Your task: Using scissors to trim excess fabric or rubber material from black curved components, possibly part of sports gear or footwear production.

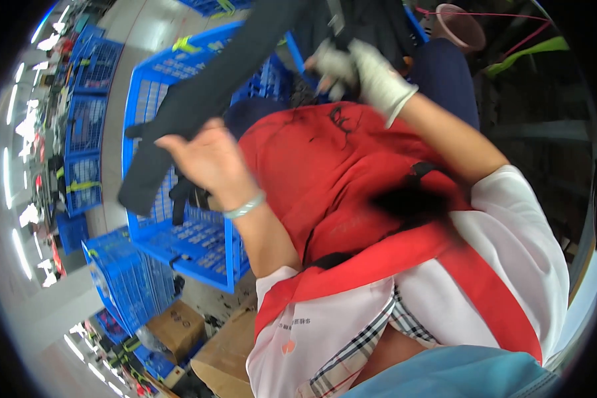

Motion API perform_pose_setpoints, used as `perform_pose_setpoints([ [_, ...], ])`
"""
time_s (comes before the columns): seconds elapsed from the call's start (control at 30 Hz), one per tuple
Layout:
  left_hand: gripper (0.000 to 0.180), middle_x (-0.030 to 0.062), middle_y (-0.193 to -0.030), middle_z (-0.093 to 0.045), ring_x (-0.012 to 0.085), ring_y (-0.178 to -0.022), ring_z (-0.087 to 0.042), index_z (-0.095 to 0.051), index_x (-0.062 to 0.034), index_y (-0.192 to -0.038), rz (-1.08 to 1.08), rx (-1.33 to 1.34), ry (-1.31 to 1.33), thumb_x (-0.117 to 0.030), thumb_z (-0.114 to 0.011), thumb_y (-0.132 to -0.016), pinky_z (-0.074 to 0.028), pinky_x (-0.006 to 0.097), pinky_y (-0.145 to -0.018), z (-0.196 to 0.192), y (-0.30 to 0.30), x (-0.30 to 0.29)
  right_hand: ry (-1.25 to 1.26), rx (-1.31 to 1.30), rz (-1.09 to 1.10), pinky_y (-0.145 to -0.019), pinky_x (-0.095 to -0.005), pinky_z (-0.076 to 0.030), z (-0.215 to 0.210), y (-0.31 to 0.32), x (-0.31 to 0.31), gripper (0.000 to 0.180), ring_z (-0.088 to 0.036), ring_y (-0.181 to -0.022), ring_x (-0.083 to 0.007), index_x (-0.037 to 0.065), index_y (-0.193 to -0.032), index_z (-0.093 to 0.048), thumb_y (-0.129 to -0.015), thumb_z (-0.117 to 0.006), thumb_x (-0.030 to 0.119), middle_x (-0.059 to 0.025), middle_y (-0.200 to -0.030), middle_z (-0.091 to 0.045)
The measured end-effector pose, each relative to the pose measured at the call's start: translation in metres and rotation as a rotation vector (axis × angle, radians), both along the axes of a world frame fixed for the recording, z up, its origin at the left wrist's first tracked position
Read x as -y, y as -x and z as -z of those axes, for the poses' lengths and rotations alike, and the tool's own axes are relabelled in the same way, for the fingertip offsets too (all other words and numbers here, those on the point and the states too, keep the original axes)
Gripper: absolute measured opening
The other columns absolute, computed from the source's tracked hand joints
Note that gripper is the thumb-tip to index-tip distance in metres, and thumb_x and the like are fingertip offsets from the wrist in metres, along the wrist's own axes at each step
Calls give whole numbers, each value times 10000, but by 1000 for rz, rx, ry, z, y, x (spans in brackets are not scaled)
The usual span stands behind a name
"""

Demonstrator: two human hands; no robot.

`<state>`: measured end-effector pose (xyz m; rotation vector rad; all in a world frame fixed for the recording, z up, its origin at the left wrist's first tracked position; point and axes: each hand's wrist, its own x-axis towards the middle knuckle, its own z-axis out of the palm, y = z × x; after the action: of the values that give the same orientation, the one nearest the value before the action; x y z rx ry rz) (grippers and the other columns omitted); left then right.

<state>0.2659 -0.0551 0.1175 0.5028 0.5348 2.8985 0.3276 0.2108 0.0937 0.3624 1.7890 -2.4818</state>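
My left hand [212, 162] is bare, with a pale bangle at the wrist. Its thumb sticks out and the fingers are stretched, against a long black cloth piece [205, 99] that hangs over the crate at left. A white glove covers my right hand [378, 76], whose fingers are closed on black cloth [381, 26] above my lap. Just beyond that hand shows a thin shiny metal strip [336, 16], too blurred to name. Loose dark threads [338, 119] lie on my red apron [298, 149].
A large open blue plastic crate [229, 255] stands at my left. Behind it are another blue crate [129, 272] and cardboard boxes [229, 355]. More blue crates [86, 126] line the aisle. A pinkish bucket [459, 28] sits at the far right.
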Motion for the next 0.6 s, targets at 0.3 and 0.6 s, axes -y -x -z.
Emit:
perform_pose_setpoints([
  [0.3, 312, 66, -1098, -573, 167, -940, -559, -540, -6, -1161, 30, -589, 1143, -45, -586, -855, -450, 289, -818, 108, -50, -127, 597, -19, 87, -501, -152, -457, 48, 44, -61, 102, -543, -570, -35, 91, -874, -580, -841, -677, 99, 37, -729, -566],
  [0.6, 243, 128, -965, -620, 209, -857, -627, -604, 38, -1084, 582, -664, 1482, -13, -590, -848, -490, 289, -759, 122, -76, -144, -742, 203, 10, -468, -234, -478, 100, 202, -161, 204, -573, -549, -93, 50, -918, -631, -840, -671, 234, -17, -660, -598],
])
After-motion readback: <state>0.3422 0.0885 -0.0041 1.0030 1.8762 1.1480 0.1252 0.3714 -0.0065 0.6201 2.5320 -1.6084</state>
